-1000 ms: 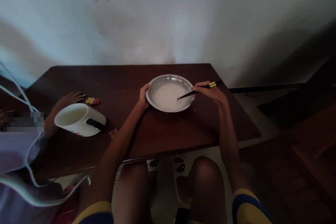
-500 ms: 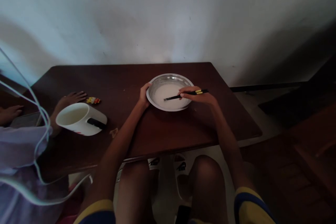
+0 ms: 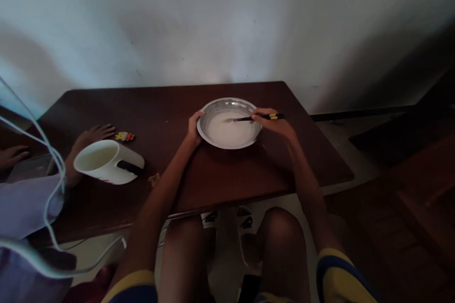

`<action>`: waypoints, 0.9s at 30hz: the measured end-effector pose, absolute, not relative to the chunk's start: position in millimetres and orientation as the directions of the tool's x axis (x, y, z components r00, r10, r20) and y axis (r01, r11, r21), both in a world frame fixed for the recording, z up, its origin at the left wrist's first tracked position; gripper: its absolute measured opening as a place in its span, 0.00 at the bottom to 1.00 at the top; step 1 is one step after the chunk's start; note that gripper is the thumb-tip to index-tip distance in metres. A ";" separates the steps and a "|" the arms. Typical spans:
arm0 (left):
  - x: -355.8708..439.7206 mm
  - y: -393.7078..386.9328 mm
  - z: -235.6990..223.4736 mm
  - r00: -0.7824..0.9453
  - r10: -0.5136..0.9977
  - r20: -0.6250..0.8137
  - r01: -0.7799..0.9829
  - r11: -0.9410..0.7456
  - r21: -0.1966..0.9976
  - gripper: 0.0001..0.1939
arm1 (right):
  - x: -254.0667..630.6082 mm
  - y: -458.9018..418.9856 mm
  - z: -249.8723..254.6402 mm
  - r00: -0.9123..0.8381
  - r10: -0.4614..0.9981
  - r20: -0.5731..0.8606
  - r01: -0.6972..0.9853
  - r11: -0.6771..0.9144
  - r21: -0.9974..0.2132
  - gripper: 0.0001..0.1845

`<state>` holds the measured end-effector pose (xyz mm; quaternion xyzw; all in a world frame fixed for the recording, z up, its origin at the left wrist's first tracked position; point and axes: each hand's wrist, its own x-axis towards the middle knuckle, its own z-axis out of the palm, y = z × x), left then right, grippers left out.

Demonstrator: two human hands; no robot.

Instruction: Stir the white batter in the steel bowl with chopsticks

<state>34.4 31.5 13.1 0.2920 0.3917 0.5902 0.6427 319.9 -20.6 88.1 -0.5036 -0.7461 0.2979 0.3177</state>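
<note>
A round metal bowl (image 3: 209, 139) holding a pale, milky batter (image 3: 229, 132) rests on the dark wooden table. My left hand (image 3: 194, 127) grips the bowl's left rim, fingers under or behind it and partly hidden. Over the bowl's right rim, my right hand (image 3: 272, 122) is closed round black chopsticks (image 3: 245, 118) with yellow bands near their upper ends. Their tips dip into the batter left of the hand, near the bowl's middle.
A white pitcher (image 3: 110, 163) with a black handle stands left of my forearm. Close by lie a small yellow-and-red toy figure (image 3: 124, 136) and a brownish scrap (image 3: 154, 180). Another person's hand (image 3: 97, 133) lies flat behind the pitcher. White cables (image 3: 53, 151) hang at the left.
The chopsticks first swept left and toward me across the batter, then moved to its far side. My right hand followed; my left hand kept its grip on the rim.
</note>
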 end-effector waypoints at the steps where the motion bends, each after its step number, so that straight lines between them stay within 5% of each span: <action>1: 34.6 31.2 13.5 0.001 0.986 -0.168 -0.528 0.143 0.837 0.16 | 324.9 -20.3 89.2 -0.251 0.951 0.181 0.558 0.295 -0.776 0.13; 7: 35.5 30.9 13.5 -0.012 0.986 -0.169 -0.505 0.140 0.852 0.17 | 318.5 -26.1 93.6 -0.429 0.900 0.076 0.479 0.299 -0.825 0.13; 12: 34.2 32.8 10.5 -0.034 0.987 -0.159 -0.516 0.119 0.848 0.11 | 322.9 -23.3 94.2 -0.274 0.949 0.157 0.532 0.285 -0.797 0.14; 17: 33.7 33.2 9.4 -0.016 0.987 -0.160 -0.530 0.127 0.838 0.12 | 318.2 -26.3 94.3 -0.440 0.894 0.085 0.473 0.311 -0.825 0.15; 23: 33.3 34.1 8.2 -0.007 0.988 -0.153 -0.533 0.126 0.837 0.14 | 325.0 -22.0 91.8 -0.249 0.952 0.178 0.573 0.293 -0.765 0.12; 27: 33.4 33.5 8.5 -0.031 0.986 -0.165 -0.523 0.124 0.843 0.13 | 326.0 -24.5 93.9 -0.384 0.917 0.110 0.509 0.309 -0.804 0.13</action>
